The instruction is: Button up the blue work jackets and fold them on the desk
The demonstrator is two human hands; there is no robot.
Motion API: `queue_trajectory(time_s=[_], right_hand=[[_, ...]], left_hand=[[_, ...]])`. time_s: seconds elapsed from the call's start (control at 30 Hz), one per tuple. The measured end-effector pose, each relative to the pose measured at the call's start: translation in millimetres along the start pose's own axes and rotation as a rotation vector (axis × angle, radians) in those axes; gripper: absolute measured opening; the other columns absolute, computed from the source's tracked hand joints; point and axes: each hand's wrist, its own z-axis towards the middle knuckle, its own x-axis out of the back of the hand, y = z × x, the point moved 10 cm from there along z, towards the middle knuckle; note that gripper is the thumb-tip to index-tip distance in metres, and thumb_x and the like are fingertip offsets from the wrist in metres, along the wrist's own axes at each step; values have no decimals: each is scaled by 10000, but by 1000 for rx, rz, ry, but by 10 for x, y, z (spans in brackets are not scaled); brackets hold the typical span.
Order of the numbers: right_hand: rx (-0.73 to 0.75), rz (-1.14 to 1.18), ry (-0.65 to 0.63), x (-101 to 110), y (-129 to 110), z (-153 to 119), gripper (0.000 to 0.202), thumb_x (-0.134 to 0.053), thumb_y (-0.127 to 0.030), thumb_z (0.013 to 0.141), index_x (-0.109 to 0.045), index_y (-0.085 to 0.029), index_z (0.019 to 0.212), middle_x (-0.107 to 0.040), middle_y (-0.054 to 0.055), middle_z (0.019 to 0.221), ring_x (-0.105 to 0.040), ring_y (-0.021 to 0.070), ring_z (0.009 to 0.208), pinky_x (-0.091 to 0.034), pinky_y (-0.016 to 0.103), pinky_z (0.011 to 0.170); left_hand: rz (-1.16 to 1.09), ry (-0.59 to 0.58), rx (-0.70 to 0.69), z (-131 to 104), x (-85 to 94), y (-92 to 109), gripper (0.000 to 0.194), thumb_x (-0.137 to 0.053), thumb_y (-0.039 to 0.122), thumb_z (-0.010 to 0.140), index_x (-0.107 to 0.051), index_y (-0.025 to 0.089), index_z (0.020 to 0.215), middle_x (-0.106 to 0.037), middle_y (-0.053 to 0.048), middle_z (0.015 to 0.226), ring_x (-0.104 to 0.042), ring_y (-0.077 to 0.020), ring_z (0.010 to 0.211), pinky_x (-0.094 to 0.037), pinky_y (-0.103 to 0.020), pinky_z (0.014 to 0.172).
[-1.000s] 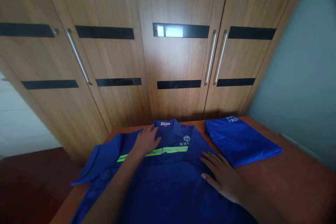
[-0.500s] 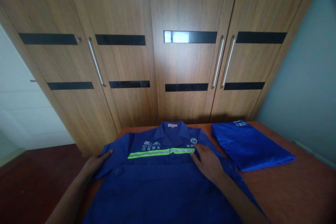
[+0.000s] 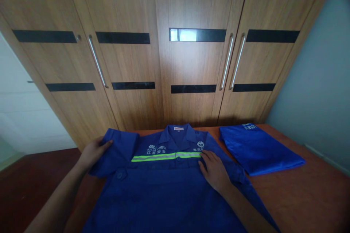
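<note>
A dark blue work shirt (image 3: 164, 193) lies front side up, its collar toward the wardrobe, with a yellow-green reflective stripe (image 3: 154, 157) and white logos across the chest. My left hand (image 3: 95, 150) grips the outer edge of the short sleeve (image 3: 120, 149) at the left, thumb on top, and the sleeve is partly raised. My right hand (image 3: 214, 169) rests on the chest near the stripe's right end, fingers spread a little, holding nothing.
A folded bright blue garment (image 3: 262, 151) lies on the right of the reddish-brown tabletop (image 3: 300, 196). Behind the table stands a wooden wardrobe (image 3: 191, 62) with metal handles. A pale wall (image 3: 314, 91) rises at the right.
My left hand has moved up and to the left, lifting the sleeve, which now stands higher and spreads wider. My right hand has stayed on the chest with little movement.
</note>
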Motion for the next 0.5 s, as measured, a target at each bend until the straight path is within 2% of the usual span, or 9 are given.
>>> queue_trajectory(time_s=[0.1,0.2,0.37,0.43,0.5], right_hand=[[-2,2,-4,-11,7,-4,382,-375,-328,935,-587,-173,1213,-563,116,1283,-477,262,1209,-372,422,1025],[-5,-1,-4,-16,11,-4,385,-378,-328,933,-590,-167,1210,-562,119,1287,-474,267,1216,-373,423,1025],[-3,12,-8,7,-5,5,375,-379,-325,930,-593,-190,1207,-565,111,1289,-481,264,1208,-384,429,1012],[-5,12,-11,16,-6,7,376,-378,-324,931,-594,-187,1206,-564,112,1290,-477,263,1211,-379,427,1017],[-8,7,-13,16,-2,7,378,-379,-326,932,-595,-178,1205,-563,114,1289,-474,265,1213,-375,423,1022]], left_hand=[[-134,-56,-89,45,76,193,430,-385,518,867,-579,185,1058,-742,52,924,-642,-174,874,-481,-230,782],[-35,-36,-131,-24,84,361,415,-419,521,845,-595,194,1031,-732,43,913,-643,-201,899,-473,-258,805],[27,-46,-258,-446,-94,783,479,-431,553,832,-613,209,1112,-728,-11,1004,-660,-250,944,-483,-290,812],[42,-148,-322,-676,-254,956,517,-441,591,824,-616,230,1150,-720,-23,1047,-662,-261,947,-489,-307,819],[59,-320,-391,-897,-464,1098,516,-453,611,821,-630,262,1159,-703,-18,1109,-656,-262,975,-484,-325,860]])
